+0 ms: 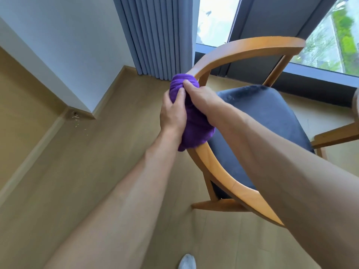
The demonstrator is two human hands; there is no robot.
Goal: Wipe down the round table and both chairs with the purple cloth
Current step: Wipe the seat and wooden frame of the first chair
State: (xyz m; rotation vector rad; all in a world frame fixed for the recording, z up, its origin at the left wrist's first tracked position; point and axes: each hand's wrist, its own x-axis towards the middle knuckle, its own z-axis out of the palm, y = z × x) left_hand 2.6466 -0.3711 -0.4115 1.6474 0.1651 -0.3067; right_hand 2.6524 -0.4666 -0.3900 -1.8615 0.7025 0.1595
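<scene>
Both hands, left hand (172, 111) and right hand (202, 96), clench the purple cloth (194, 123) wrapped over the chair (242, 47) rail.

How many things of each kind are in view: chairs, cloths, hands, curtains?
Chairs: 1, wooden chair
Cloths: 1, purple cloth
Hands: 2, left hand, right hand, both gripping the cloth
Curtains: 1, grey curtain
Total: 5

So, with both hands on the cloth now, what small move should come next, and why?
Probably slide the purple cloth along the chair's curved wooden rail toward its bare near end: both the left hand and right hand already grip it wrapped around that rail.
</scene>
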